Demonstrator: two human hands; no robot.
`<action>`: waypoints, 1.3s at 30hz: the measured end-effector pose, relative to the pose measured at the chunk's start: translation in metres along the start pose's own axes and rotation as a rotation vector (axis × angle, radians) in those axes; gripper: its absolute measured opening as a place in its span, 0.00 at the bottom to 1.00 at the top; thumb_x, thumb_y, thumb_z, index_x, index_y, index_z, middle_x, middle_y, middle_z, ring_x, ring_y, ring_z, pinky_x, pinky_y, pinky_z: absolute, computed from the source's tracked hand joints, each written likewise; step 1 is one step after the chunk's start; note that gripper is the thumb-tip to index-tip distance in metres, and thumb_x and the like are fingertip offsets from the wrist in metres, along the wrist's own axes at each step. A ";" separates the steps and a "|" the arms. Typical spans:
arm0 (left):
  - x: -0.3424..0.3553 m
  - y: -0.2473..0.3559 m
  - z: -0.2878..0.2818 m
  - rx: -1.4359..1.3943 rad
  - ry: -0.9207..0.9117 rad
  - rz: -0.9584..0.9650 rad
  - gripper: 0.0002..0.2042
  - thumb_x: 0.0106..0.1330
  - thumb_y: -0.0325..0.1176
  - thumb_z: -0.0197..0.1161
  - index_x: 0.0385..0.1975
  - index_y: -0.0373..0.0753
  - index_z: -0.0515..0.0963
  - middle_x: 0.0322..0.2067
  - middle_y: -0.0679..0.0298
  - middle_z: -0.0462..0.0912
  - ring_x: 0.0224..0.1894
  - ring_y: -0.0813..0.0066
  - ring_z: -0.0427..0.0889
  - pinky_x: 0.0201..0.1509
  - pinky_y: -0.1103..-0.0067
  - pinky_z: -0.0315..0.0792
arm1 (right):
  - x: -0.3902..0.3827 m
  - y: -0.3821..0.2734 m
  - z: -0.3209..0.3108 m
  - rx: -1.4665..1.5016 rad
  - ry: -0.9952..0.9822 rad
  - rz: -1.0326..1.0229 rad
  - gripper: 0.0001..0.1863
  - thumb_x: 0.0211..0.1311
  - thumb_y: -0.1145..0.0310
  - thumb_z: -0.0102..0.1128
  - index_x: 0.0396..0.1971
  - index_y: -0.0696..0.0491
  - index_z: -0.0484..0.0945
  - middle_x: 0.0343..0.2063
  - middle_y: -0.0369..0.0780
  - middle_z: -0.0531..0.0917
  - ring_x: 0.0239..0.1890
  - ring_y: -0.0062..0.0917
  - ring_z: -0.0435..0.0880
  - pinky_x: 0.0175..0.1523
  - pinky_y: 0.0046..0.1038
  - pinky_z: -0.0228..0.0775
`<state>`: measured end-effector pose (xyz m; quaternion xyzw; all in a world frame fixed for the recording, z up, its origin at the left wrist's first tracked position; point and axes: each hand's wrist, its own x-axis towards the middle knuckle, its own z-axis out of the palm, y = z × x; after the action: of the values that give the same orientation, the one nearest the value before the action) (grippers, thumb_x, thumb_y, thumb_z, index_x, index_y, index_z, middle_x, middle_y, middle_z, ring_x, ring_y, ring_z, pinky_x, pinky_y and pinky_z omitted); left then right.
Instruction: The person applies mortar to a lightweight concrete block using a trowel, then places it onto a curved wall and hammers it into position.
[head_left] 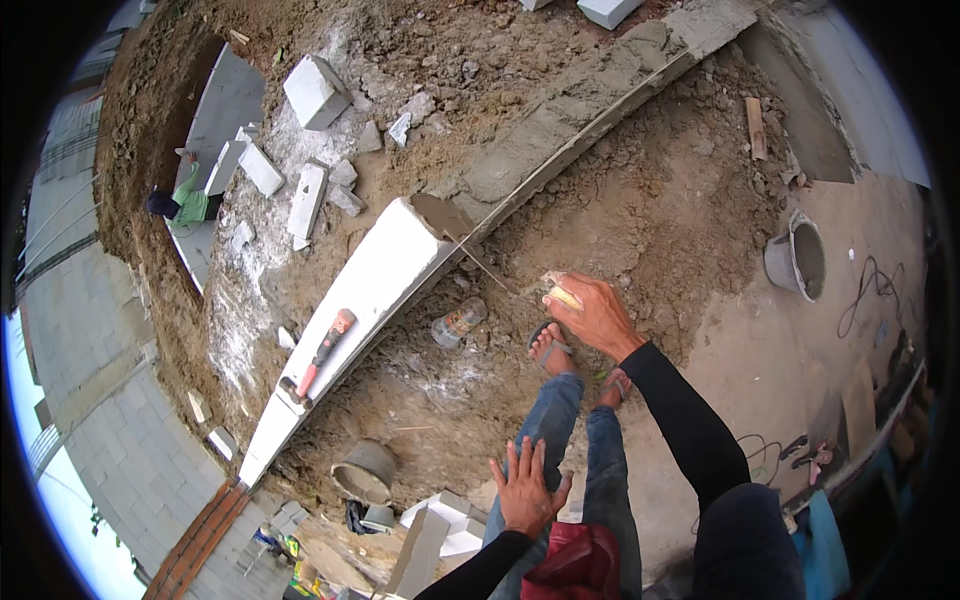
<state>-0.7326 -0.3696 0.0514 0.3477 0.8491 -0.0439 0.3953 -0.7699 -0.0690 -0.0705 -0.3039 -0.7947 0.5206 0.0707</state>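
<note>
My right hand is closed round the pale handle of a trowel. The trowel's thin blade, seen nearly edge-on, reaches left to the mortar at the end of a white block. Over my thigh, my left hand has its fingers spread and holds nothing; whether it touches the leg I cannot tell. A hammer with a red and black handle lies on top of the white block row. Beyond the block, wet grey mortar covers the long footing toward the upper right.
A clear plastic bottle lies on the soil near my feet. Buckets stand at lower left and right. Loose white blocks and broken pieces lie beyond the wall. A person in green is at far left. A cable lies right.
</note>
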 end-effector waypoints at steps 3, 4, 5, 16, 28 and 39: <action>0.000 0.002 0.000 0.005 -0.014 -0.004 0.39 0.61 0.59 0.64 0.68 0.41 0.67 0.69 0.53 0.66 0.75 0.48 0.56 0.75 0.43 0.40 | 0.019 -0.004 0.026 0.038 0.036 0.076 0.24 0.67 0.57 0.63 0.53 0.62 0.80 0.49 0.52 0.83 0.46 0.46 0.85 0.48 0.42 0.79; -0.001 0.002 0.001 0.023 -0.004 0.002 0.39 0.61 0.59 0.64 0.67 0.41 0.67 0.69 0.54 0.66 0.75 0.49 0.56 0.75 0.43 0.40 | 0.033 -0.010 0.037 0.053 0.056 0.060 0.24 0.67 0.57 0.63 0.53 0.61 0.80 0.49 0.52 0.84 0.45 0.46 0.85 0.48 0.42 0.79; -0.001 0.002 0.002 0.008 -0.015 -0.007 0.39 0.61 0.59 0.64 0.67 0.41 0.67 0.69 0.54 0.66 0.75 0.49 0.56 0.75 0.43 0.40 | 0.046 -0.017 0.044 0.066 0.076 0.043 0.23 0.67 0.57 0.63 0.53 0.60 0.80 0.48 0.52 0.84 0.44 0.47 0.85 0.47 0.42 0.79; -0.004 0.003 0.004 0.004 0.007 -0.016 0.39 0.60 0.59 0.65 0.67 0.42 0.67 0.69 0.56 0.67 0.75 0.51 0.56 0.75 0.44 0.41 | -0.014 0.021 -0.005 -0.043 -0.114 0.083 0.23 0.67 0.57 0.62 0.53 0.59 0.80 0.49 0.52 0.84 0.45 0.46 0.86 0.48 0.40 0.79; -0.025 0.006 0.021 -0.045 0.022 -0.017 0.40 0.62 0.60 0.60 0.70 0.40 0.64 0.72 0.55 0.63 0.76 0.50 0.52 0.75 0.42 0.38 | 0.029 -0.038 0.081 0.107 0.129 0.264 0.30 0.66 0.53 0.59 0.56 0.66 0.77 0.44 0.60 0.83 0.47 0.53 0.84 0.52 0.42 0.76; -0.104 0.018 0.082 -0.176 0.191 -0.164 0.34 0.69 0.54 0.55 0.70 0.40 0.64 0.72 0.54 0.60 0.76 0.48 0.50 0.75 0.40 0.39 | -0.192 -0.056 0.017 0.112 -0.187 0.352 0.25 0.66 0.56 0.60 0.52 0.62 0.75 0.38 0.51 0.81 0.39 0.42 0.82 0.43 0.36 0.74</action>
<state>-0.6224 -0.4428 0.0721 0.2438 0.9089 0.0317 0.3368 -0.6459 -0.2049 0.0099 -0.3842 -0.7022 0.5942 -0.0788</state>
